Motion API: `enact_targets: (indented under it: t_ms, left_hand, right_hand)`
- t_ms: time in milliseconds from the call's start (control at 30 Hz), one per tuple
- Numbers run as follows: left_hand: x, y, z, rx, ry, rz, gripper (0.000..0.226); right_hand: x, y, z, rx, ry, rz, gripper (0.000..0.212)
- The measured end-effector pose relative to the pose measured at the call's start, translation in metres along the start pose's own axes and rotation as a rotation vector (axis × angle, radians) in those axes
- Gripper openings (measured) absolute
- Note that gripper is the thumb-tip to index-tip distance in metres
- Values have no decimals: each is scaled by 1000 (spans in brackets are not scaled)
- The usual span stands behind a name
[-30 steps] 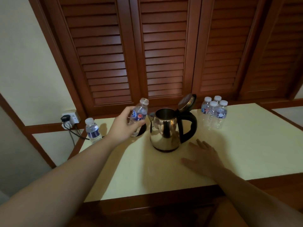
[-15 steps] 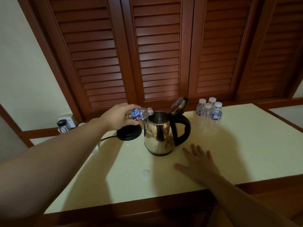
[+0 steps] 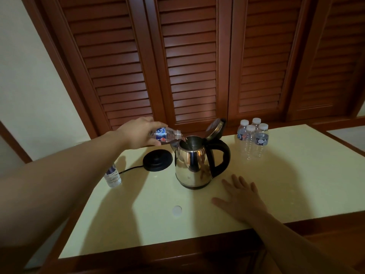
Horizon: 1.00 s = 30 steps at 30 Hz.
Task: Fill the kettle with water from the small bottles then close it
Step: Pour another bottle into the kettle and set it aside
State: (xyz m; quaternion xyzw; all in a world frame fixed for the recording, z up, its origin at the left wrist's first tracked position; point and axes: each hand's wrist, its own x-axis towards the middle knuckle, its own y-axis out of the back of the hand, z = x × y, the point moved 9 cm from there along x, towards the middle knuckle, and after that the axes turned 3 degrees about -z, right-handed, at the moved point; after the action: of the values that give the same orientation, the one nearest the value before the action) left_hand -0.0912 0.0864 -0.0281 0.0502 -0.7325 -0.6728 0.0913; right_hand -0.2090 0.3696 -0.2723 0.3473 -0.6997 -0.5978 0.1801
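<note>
A steel kettle (image 3: pixel 192 165) with a black handle stands mid-table, its lid (image 3: pixel 215 127) tipped up and open. My left hand (image 3: pixel 136 133) grips a small uncapped water bottle (image 3: pixel 166 134), held almost level with its mouth over the kettle's rim. My right hand (image 3: pixel 242 200) lies flat on the table, fingers spread, just right of and in front of the kettle. Several capped small bottles (image 3: pixel 253 137) stand grouped to the kettle's right. Another small bottle (image 3: pixel 113 176) stands at the left, partly hidden by my left forearm.
The black kettle base (image 3: pixel 157 160) sits left of the kettle, its cord (image 3: pixel 128 171) running off to the left. A white cap (image 3: pixel 177 211) lies on the pale table (image 3: pixel 296 184) near the front. Louvred wooden doors (image 3: pixel 197 66) rise behind the table.
My left hand has swung the bottle from upright beside the kettle to almost level over its opening. The view has shifted. My right hand has stayed flat on the table.
</note>
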Motion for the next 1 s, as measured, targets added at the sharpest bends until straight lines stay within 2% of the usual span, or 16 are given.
enact_targets:
  t_ms: [1000]
  left_hand:
    - [1,47,20,267,-31,-38,72]
  right_hand:
    - [-2,0,1,4,4,6,101]
